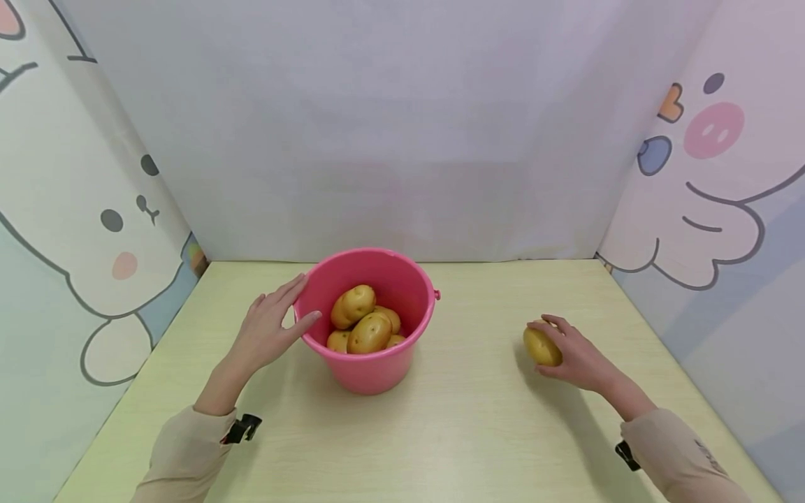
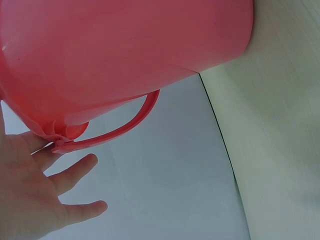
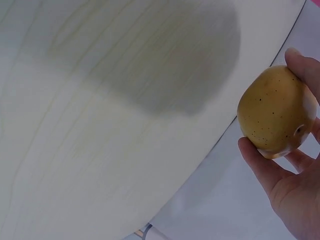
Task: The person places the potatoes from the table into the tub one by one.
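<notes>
A pink bucket [image 1: 371, 374] stands on the table with several yellow potatoes [image 1: 370, 332] inside. My left hand [image 1: 267, 328] is at the bucket's left rim, thumb reaching over the edge and the other fingers spread along the outside. In the left wrist view those fingers [image 2: 75, 175] look fairly straight, close to the joint of the pink handle [image 2: 120, 132]. Off to the right of the bucket, my right hand [image 1: 575, 355] grips a single potato [image 1: 541, 346] between thumb and fingers. The right wrist view shows this potato [image 3: 275, 112] above the tabletop, its shadow below.
The pale wooden table [image 1: 478, 419] meets a plain light back wall [image 1: 402, 140]. Side panels with cartoon animals close in the left [image 1: 75, 209] and right [image 1: 723, 209]. A small knob [image 1: 437, 295] sticks out from the bucket's right rim.
</notes>
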Action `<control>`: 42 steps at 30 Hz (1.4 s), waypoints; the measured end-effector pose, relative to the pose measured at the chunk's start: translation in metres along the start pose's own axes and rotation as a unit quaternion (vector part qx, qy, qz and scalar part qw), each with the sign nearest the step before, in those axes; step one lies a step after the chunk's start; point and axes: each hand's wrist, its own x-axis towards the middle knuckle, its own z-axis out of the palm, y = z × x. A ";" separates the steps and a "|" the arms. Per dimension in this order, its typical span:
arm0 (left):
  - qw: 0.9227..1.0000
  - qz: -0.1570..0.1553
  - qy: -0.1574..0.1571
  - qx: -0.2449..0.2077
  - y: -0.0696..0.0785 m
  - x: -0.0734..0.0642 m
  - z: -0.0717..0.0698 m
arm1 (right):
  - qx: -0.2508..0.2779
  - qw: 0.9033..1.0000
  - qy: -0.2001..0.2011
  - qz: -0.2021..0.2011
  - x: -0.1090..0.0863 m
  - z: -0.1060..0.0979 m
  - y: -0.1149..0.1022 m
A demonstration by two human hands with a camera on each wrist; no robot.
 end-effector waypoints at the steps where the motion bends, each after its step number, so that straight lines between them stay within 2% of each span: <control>1: 1.000 -0.001 0.000 0.000 0.000 0.000 0.000 | -0.001 1.000 -0.001 -0.003 0.000 -0.001 -0.001; 19: 1.000 0.002 -0.003 0.001 -0.001 0.000 0.000 | -0.006 0.999 -0.007 -0.053 0.002 -0.014 -0.023; 42: 1.000 -0.001 -0.003 0.001 0.000 0.000 0.000 | -0.013 0.996 -0.041 -0.073 0.011 -0.032 -0.049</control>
